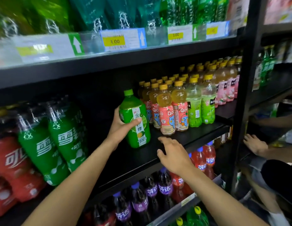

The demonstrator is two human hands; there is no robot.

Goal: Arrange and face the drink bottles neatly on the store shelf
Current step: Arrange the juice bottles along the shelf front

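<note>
A large green lemon-drink bottle (135, 121) with a green cap stands on the black middle shelf (199, 132), its label facing me. My left hand (120, 128) grips it round the left side, thumb across the label. My right hand (173, 154) hovers open over the shelf's front edge, just right of that bottle and in front of the small pink-labelled Qoo bottles (167, 111). Rows of yellow-capped small bottles with pink and green labels (207, 101) fill the shelf's right part.
Shrink-wrapped packs of green and red soda bottles (49, 144) fill the shelf's left. Purple and red soda bottles (158, 190) stand on the shelf below. Green bottles and price tags (114, 41) line the shelf above. Another person's hand (254, 145) rests at the neighbouring rack on the right.
</note>
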